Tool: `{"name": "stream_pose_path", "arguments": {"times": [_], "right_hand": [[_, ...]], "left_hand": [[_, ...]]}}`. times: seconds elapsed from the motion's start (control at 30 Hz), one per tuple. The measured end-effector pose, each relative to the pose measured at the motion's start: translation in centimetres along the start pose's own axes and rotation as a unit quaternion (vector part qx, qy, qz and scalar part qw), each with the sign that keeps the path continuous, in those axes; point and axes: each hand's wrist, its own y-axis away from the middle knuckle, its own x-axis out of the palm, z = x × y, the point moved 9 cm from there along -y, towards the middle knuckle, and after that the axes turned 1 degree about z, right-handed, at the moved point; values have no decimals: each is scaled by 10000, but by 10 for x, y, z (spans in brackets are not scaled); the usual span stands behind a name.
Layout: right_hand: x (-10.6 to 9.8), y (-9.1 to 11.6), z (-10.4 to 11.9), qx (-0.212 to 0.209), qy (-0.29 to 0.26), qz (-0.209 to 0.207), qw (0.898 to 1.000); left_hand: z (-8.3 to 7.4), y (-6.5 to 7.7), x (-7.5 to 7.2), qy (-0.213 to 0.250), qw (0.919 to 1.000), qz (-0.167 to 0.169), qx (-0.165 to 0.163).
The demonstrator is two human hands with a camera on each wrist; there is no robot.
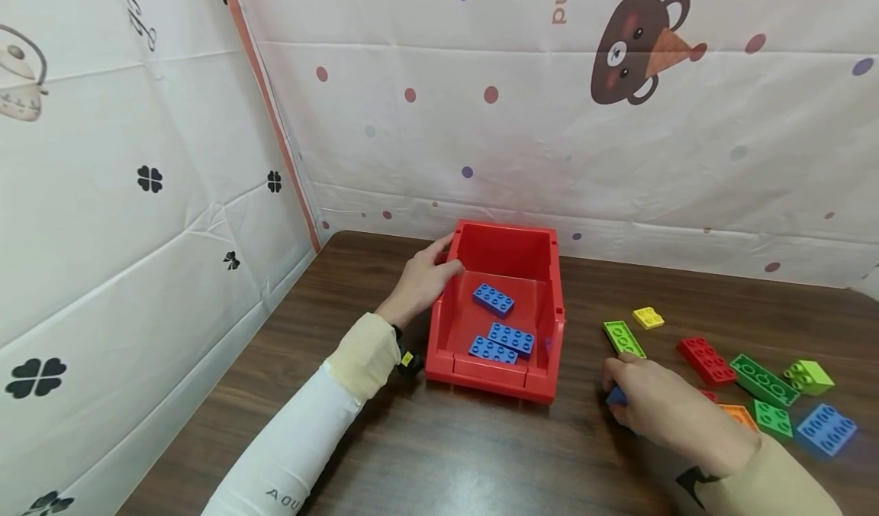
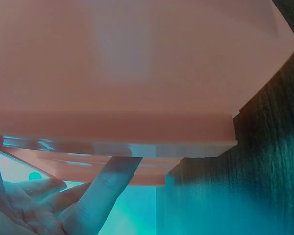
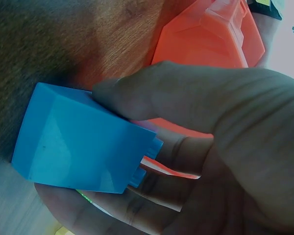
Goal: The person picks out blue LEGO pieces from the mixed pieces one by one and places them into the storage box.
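A red storage bin (image 1: pixel 489 376) stands on the table with blue bricks (image 1: pixel 494 300) lying inside it. My left hand (image 1: pixel 420 283) grips the bin's left side wall, thumb over the rim and fingers along the outside; the left wrist view shows that wall close up and the hand (image 2: pixel 54 205) below it. To the bin's right, low over the table, my right hand (image 1: pixel 662 409) pinches a blue brick (image 1: pixel 617 396). Seen from the right wrist, this brick (image 3: pixel 83 142) sits between thumb and fingers, its studs toward the palm. A lime brick (image 1: pixel 624 338) lies just beyond that hand.
Right of the right hand lie a yellow brick (image 1: pixel 648 317), a red brick (image 1: pixel 706 360), a dark green brick (image 1: pixel 764 380), a green brick (image 1: pixel 773 419), a lime brick (image 1: pixel 809 377), an orange brick (image 1: pixel 739 416) and a blue brick (image 1: pixel 826 429). A printed cloth (image 1: pixel 426 134) hangs behind the table.
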Motion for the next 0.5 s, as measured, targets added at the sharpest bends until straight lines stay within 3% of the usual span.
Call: {"name": "stream_pose_path", "arguments": {"times": [0.5], "right_hand": [[1,2,-1,-39,46,-67,10000]], "left_hand": [[0,2,0,11,10000,-15,-37]]}}
